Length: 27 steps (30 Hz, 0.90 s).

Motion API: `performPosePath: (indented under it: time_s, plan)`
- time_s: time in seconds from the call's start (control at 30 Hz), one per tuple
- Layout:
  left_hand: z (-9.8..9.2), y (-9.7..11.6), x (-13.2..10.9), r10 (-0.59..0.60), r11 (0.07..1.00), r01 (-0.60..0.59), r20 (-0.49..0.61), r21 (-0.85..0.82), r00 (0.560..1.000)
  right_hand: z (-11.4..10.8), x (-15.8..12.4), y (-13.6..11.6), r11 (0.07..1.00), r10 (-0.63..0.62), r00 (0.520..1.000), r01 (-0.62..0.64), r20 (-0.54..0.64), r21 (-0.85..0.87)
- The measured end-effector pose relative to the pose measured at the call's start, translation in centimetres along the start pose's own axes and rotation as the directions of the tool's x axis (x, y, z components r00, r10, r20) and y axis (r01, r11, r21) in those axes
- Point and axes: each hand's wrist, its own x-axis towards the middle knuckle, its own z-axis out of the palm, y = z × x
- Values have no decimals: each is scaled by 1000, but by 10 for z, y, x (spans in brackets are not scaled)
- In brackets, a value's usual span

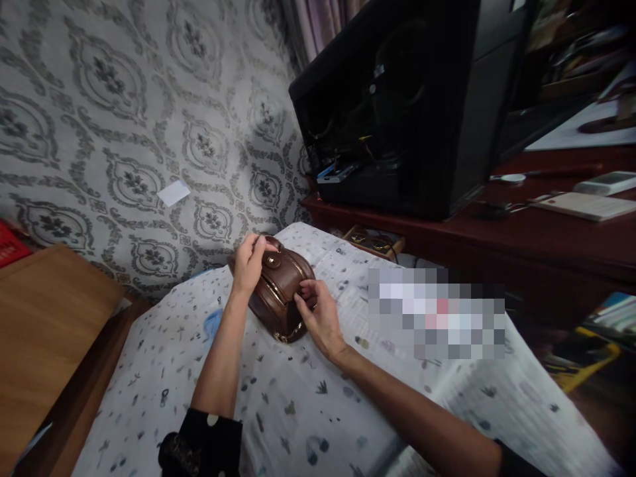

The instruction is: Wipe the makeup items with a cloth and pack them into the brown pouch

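A brown leather handbag point(278, 275) with gold-coloured zips and metal fittings lies on a white patterned sheet point(278, 397). At its far left end, my left hand point(248, 265) grips the top by a round metal stud, the thumb over the leather. My right hand point(322, 321) is at the bag's near right side, its fingers curled in against the edge by the end of a zip. Whatever small part is between those fingertips is too small to make out. A gold-coloured clasp or ring shows at the bag's lower corner.
A large black computer case point(387, 126) stands on a dark red desk point(521, 225), with an open drawer point(375, 242) below it. A wooden cabinet point(50, 318) is at left, a blue cloth point(212, 324) lies beside my left forearm, and a blurred-out patch covers part of the sheet at right.
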Motion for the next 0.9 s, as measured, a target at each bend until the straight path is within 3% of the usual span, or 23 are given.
performPosePath:
  time_s: [0.1, 0.2, 0.3, 0.43, 0.53, 0.9]
  plan:
    - [-4, 4, -4, 66, 995, -63, 39, -77, 997, -1, 1, -1, 1000, 3, 1000, -3, 0, -2]
    - [-12, 6, -7, 31, 999, -30, 23, -40, 999, 0, 1, 0, 1000, 2, 1000, -2, -8, -8]
    - [-24, 8, -12, 17, 997, -17, -2, 81, 1000, 0, 0, 0, 1000, -2, 1000, 1, -11, -8]
    - [-38, 9, -23, 24, 930, 2, -65, 366, 998, 0, 0, 0, 1000, -5, 1000, 5, -13, 1]
    - [-40, 6, -29, 19, 891, 12, -64, 454, 998, -1, 0, 0, 1000, -9, 1000, 9, -8, -3]
    - [-34, 1, -35, -102, 974, 122, -109, 193, 989, -1, 1, 1, 1000, -27, 1000, 27, 4, 0]
